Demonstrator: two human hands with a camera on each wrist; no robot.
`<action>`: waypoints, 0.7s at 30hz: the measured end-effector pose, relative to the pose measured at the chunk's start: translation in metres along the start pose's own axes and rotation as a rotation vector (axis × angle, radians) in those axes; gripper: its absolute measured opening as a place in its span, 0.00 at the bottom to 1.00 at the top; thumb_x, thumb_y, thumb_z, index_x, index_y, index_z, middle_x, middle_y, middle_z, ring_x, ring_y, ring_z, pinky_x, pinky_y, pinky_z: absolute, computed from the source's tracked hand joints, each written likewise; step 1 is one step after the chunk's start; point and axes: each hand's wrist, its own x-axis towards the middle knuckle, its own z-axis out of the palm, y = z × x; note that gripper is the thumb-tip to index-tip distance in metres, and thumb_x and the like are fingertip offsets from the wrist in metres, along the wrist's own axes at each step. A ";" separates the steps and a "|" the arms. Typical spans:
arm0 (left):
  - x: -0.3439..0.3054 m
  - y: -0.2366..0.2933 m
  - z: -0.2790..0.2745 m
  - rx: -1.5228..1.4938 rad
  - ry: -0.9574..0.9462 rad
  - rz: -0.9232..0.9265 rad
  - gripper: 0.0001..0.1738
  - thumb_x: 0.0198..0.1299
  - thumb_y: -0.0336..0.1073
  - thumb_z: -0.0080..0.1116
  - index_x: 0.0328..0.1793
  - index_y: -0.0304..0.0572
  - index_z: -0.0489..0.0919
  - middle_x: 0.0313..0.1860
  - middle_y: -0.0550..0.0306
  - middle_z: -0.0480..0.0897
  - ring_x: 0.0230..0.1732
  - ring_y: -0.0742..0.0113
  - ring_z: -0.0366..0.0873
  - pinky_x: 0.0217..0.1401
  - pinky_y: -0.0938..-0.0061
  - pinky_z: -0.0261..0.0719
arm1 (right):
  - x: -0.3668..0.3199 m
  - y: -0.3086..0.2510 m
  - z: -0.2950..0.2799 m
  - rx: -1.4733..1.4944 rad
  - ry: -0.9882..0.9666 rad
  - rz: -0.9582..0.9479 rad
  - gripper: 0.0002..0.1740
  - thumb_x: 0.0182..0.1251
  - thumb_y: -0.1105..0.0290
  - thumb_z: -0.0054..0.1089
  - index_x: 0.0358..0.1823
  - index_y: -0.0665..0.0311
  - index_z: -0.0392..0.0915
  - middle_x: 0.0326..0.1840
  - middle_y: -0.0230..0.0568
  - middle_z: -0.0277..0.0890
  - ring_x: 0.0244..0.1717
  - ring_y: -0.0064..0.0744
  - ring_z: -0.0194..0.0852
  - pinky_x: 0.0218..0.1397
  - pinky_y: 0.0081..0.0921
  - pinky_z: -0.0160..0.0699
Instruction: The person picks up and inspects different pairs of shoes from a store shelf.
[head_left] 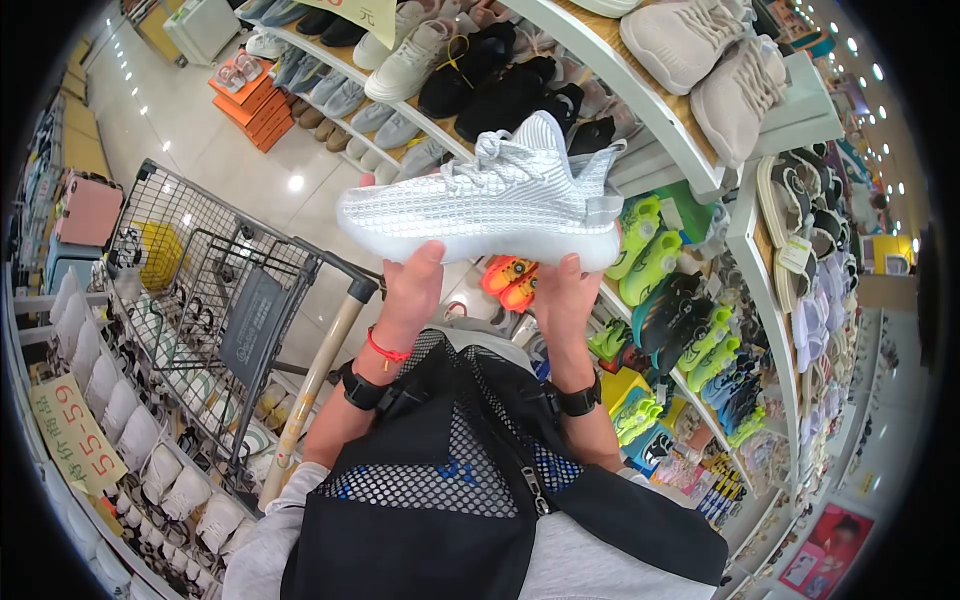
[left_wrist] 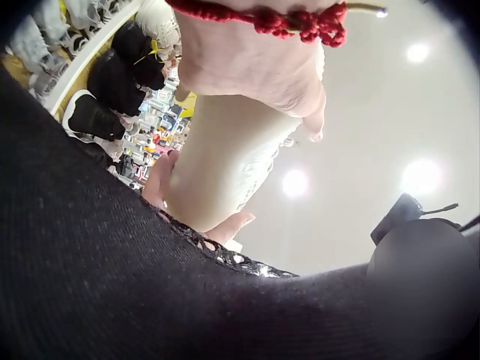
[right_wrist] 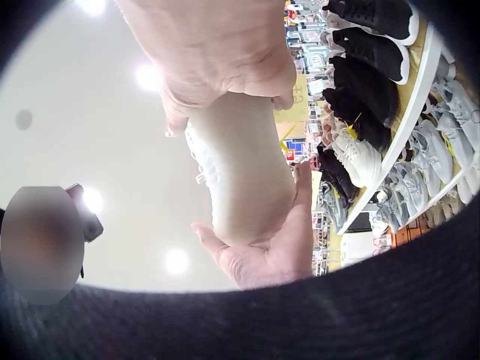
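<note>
hands [head_left: 413,288]: 2 | held shoe [head_left: 475,212]: 1 | cart [head_left: 252,322]: 1 | wristbands [head_left: 364,391]: 2

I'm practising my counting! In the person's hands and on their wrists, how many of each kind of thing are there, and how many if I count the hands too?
Shoe: 1
Hands: 2 (left hand, right hand)
Black straps: 2
Red bracelet: 1
Total: 6

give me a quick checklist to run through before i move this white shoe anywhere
1. Left hand supporting the toe end: ok
2. Right hand supporting the heel end: ok
3. Second shoe of the pair in hand: not ok, only one white shoe is held
4. Laces tied: cannot tell, no knot is clear
5. Size readable: cannot tell, no size marking is legible
6. Cart nearby: ok, off to the left
</note>
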 end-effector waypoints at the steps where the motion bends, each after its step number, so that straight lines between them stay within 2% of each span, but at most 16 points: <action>1: 0.000 0.003 0.001 0.001 0.001 0.002 0.51 0.58 0.36 0.57 0.77 0.53 0.32 0.69 0.47 0.59 0.71 0.54 0.57 0.73 0.55 0.52 | 0.001 -0.001 0.002 0.001 -0.002 0.001 0.50 0.56 0.57 0.67 0.71 0.61 0.41 0.65 0.43 0.54 0.64 0.35 0.56 0.65 0.33 0.60; 3: 0.000 0.009 0.003 0.130 0.000 -0.118 0.53 0.53 0.41 0.62 0.77 0.50 0.38 0.71 0.51 0.56 0.72 0.55 0.55 0.73 0.57 0.53 | 0.002 -0.002 0.002 0.017 0.052 0.015 0.51 0.52 0.59 0.68 0.70 0.60 0.41 0.63 0.44 0.54 0.63 0.36 0.57 0.65 0.34 0.60; 4: 0.000 0.009 0.001 0.131 0.001 -0.117 0.53 0.53 0.41 0.62 0.77 0.50 0.38 0.71 0.51 0.56 0.72 0.55 0.55 0.73 0.57 0.53 | 0.003 -0.003 0.001 0.018 0.051 0.015 0.51 0.52 0.59 0.68 0.70 0.60 0.41 0.63 0.44 0.54 0.63 0.36 0.57 0.65 0.34 0.60; 6: 0.000 0.010 -0.005 0.200 0.006 -0.200 0.54 0.50 0.41 0.63 0.76 0.49 0.39 0.69 0.50 0.57 0.71 0.56 0.55 0.73 0.57 0.54 | 0.007 -0.006 -0.005 -0.127 0.037 -0.018 0.51 0.50 0.59 0.69 0.69 0.60 0.42 0.62 0.44 0.54 0.62 0.36 0.58 0.65 0.34 0.60; 7: 0.002 0.014 -0.007 0.200 0.005 -0.201 0.54 0.50 0.41 0.63 0.76 0.49 0.39 0.69 0.50 0.57 0.71 0.56 0.55 0.73 0.57 0.54 | 0.010 -0.006 -0.008 -0.127 0.038 -0.019 0.51 0.50 0.59 0.69 0.69 0.60 0.42 0.62 0.44 0.54 0.62 0.36 0.58 0.65 0.34 0.60; 9: 0.007 0.023 -0.010 0.313 -0.114 -0.307 0.56 0.49 0.36 0.59 0.76 0.42 0.32 0.68 0.45 0.59 0.68 0.56 0.60 0.72 0.62 0.55 | 0.013 -0.004 -0.017 -0.183 -0.052 -0.017 0.50 0.49 0.59 0.69 0.68 0.61 0.44 0.61 0.45 0.55 0.60 0.35 0.59 0.64 0.34 0.60; 13: 0.010 0.030 -0.010 0.360 -0.191 -0.396 0.55 0.50 0.36 0.59 0.75 0.40 0.32 0.67 0.44 0.60 0.69 0.56 0.59 0.72 0.63 0.54 | 0.015 -0.011 -0.019 -0.282 -0.104 0.009 0.48 0.51 0.60 0.67 0.67 0.61 0.45 0.60 0.44 0.56 0.59 0.35 0.60 0.64 0.34 0.61; 15: 0.006 0.018 -0.012 0.225 -0.022 -0.330 0.52 0.52 0.34 0.58 0.76 0.43 0.35 0.68 0.47 0.59 0.69 0.57 0.59 0.72 0.62 0.54 | 0.011 -0.012 -0.013 -0.205 -0.026 0.055 0.45 0.53 0.62 0.65 0.67 0.62 0.46 0.59 0.44 0.57 0.60 0.34 0.60 0.63 0.32 0.62; 16: 0.007 0.015 -0.016 0.224 -0.023 -0.331 0.52 0.52 0.34 0.58 0.76 0.43 0.35 0.68 0.47 0.59 0.69 0.57 0.59 0.72 0.62 0.54 | 0.011 -0.011 -0.014 -0.206 -0.025 0.054 0.45 0.53 0.62 0.65 0.67 0.62 0.46 0.59 0.44 0.57 0.60 0.34 0.60 0.63 0.32 0.62; 18: 0.012 0.014 -0.022 0.031 0.053 -0.344 0.47 0.54 0.38 0.60 0.75 0.48 0.45 0.70 0.52 0.60 0.70 0.55 0.59 0.72 0.58 0.57 | 0.009 -0.010 -0.018 -0.109 -0.067 0.181 0.45 0.53 0.65 0.66 0.67 0.62 0.45 0.59 0.46 0.59 0.60 0.35 0.62 0.62 0.30 0.64; 19: 0.013 0.017 -0.020 0.031 0.053 -0.345 0.47 0.54 0.38 0.60 0.75 0.48 0.45 0.70 0.52 0.60 0.70 0.55 0.59 0.72 0.58 0.57 | 0.008 -0.011 -0.020 -0.109 -0.066 0.181 0.45 0.53 0.65 0.66 0.67 0.62 0.45 0.59 0.46 0.59 0.60 0.35 0.62 0.62 0.30 0.64; 21: 0.014 0.025 -0.016 0.072 0.107 -0.277 0.47 0.55 0.40 0.61 0.76 0.50 0.45 0.72 0.53 0.58 0.70 0.55 0.59 0.72 0.57 0.56 | 0.006 -0.014 -0.023 0.058 -0.126 0.349 0.53 0.51 0.52 0.72 0.70 0.60 0.45 0.67 0.42 0.56 0.65 0.38 0.61 0.63 0.37 0.65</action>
